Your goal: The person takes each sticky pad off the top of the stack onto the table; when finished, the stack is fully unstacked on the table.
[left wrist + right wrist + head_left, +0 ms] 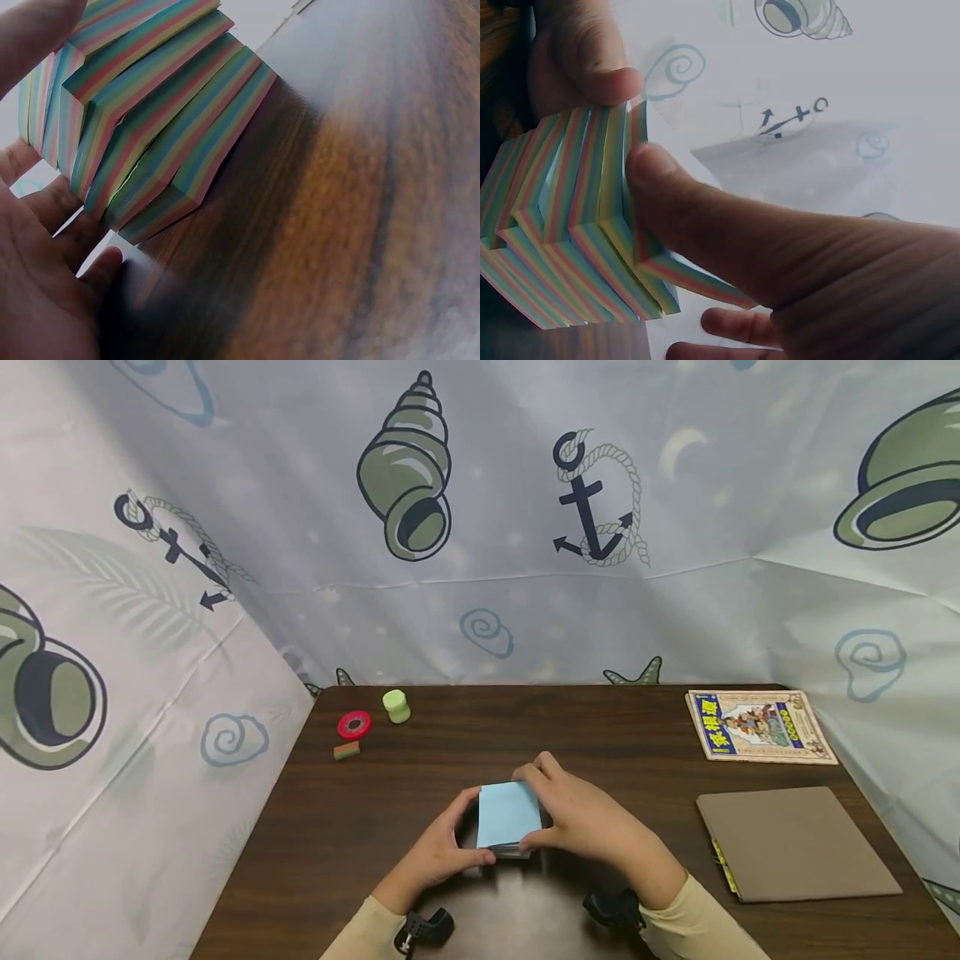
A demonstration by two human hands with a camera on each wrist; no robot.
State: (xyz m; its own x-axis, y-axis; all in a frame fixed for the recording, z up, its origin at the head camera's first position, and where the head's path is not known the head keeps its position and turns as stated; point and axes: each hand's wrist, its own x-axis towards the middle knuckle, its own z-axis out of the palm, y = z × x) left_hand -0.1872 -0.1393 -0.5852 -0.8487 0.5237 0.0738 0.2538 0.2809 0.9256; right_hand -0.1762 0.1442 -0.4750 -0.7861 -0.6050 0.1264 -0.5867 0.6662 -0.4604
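Observation:
A tall stack of sticky note pads (161, 112) stands on the table in front of the person, its sides striped in rainbow layers and its pads unevenly aligned. The topmost sticky note pad (508, 814) shows a light blue face. From the left, the left hand (437, 853) holds the stack, thumb at the near side and fingers along the far side. On the opposite side, the right hand (588, 814) grips the top pad, with its thumb (656, 161) pressed near the upper edge. In the right wrist view the top pad juts out past the pads under it.
At the back left of the dark wooden table (360, 827) are a pale green waisted piece (396, 706), a red ring-shaped roll (354, 724) and a small orange-and-green block (347, 750). On the right lie an illustrated booklet (761, 727) and a brown folder (798, 843) with yellow edges showing.

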